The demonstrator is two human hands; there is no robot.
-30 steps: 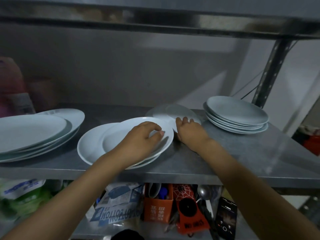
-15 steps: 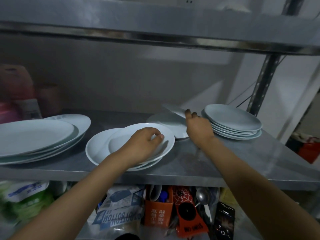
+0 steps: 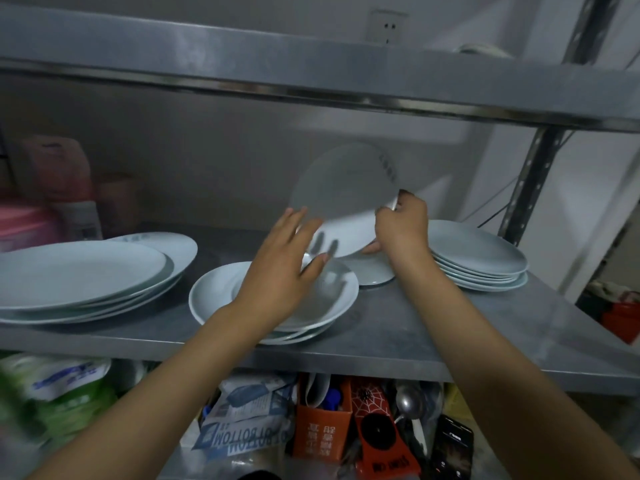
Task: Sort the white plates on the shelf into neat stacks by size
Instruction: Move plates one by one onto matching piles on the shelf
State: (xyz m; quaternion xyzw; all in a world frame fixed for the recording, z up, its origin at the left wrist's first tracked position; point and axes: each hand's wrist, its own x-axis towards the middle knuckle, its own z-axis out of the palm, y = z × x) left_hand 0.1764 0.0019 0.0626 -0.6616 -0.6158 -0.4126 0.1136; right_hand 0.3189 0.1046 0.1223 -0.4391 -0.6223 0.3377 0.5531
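My right hand (image 3: pixel 401 225) pinches the rim of a small white plate (image 3: pixel 343 199), fingers curled on its edge, holding it tilted up on edge above the steel shelf (image 3: pixel 398 327). My left hand (image 3: pixel 284 268) has its fingers spread and relaxed, tips just beside the plate's lower face, gripping nothing. Below it sits a stack of deep plates (image 3: pixel 311 306); another small plate (image 3: pixel 372 271) lies flat behind. To the right stands a neat stack of medium plates (image 3: pixel 479 258), to the left large oval plates (image 3: pixel 79 275).
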